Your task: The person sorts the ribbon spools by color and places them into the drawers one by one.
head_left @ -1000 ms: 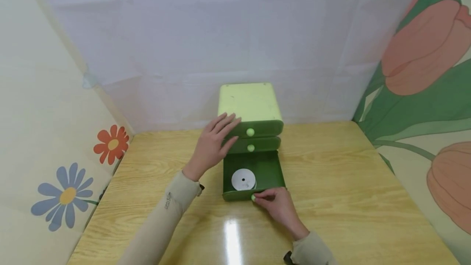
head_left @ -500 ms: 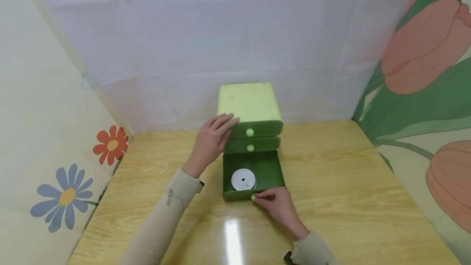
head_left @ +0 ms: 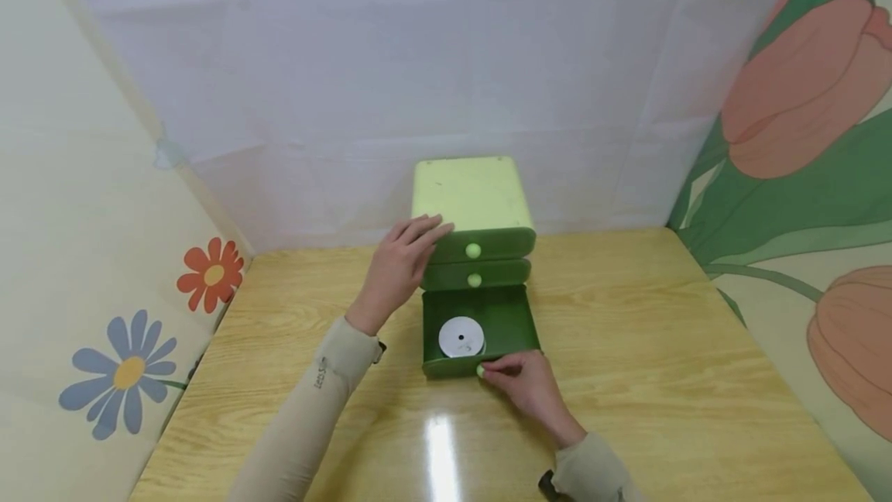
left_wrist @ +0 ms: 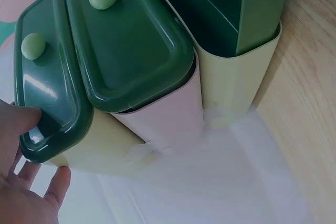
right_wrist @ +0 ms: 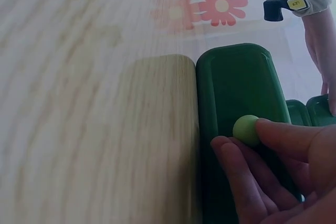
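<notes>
A small chest of drawers (head_left: 470, 190) with a light green top and dark green drawer fronts stands against the back wall. My left hand (head_left: 397, 266) rests on its front left corner, fingers lying over the top edge. In the left wrist view the thumb (left_wrist: 25, 119) touches the top drawer's front (left_wrist: 50, 95). The bottom drawer (head_left: 505, 324) is pulled far out and holds a white disc (head_left: 461, 337) with a small dark centre hole. My right hand (head_left: 531, 390) pinches that drawer's round light green knob (right_wrist: 245, 130) between thumb and fingers.
The middle drawer (head_left: 446, 276) sits in the chest under the top drawer. The wood-grain table (head_left: 641, 378) meets a white sheet (head_left: 334, 99) at the back. Flower-printed panels (head_left: 794, 200) flank it on both sides.
The bottom drawer, its disc and my right hand have shifted very slightly toward the chest. My left thumb has drawn in closer to the fingers on the corner.
</notes>
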